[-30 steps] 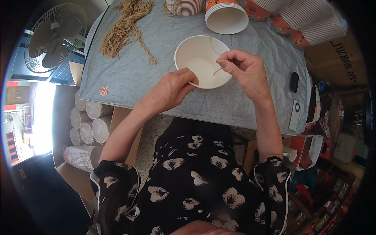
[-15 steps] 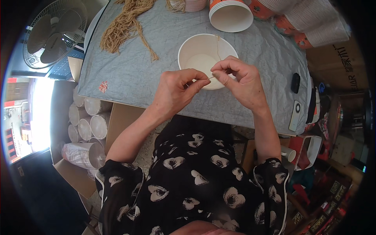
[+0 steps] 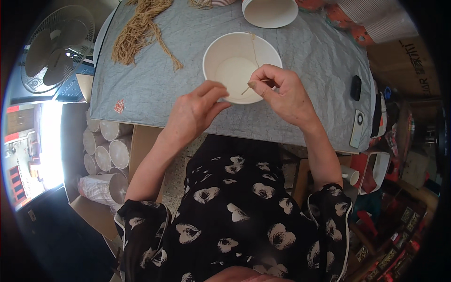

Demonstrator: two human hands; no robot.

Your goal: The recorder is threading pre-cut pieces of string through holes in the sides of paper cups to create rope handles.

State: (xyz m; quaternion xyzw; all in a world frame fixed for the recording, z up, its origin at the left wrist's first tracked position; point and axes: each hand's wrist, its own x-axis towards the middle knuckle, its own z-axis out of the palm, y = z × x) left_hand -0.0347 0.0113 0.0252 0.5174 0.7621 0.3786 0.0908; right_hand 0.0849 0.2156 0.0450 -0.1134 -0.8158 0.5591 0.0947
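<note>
A large white paper bucket (image 3: 221, 58) stands mouth up on the grey-covered table in front of me. A tan string (image 3: 255, 51) hangs over its far rim and runs down inside to my right hand. Thumb and forefinger of my right hand (image 3: 282, 91) pinch the string above the bucket's near right rim, and its short end pokes out to the left. My left hand (image 3: 195, 110) is beside the near left rim, fingers apart and slightly blurred, with nothing seen in it.
A bundle of tan strings (image 3: 136, 35) lies at the far left of the table (image 3: 155, 94). Another white bucket (image 3: 270, 13) lies tipped at the back. Stacked wrapped buckets (image 3: 371, 21) stand far right. A black object (image 3: 355, 88) and a phone (image 3: 357, 128) lie near the right edge.
My left hand has let go of the string and moved left, its fingers parting. My right hand still pinches the string. The whole view has shifted slightly.
</note>
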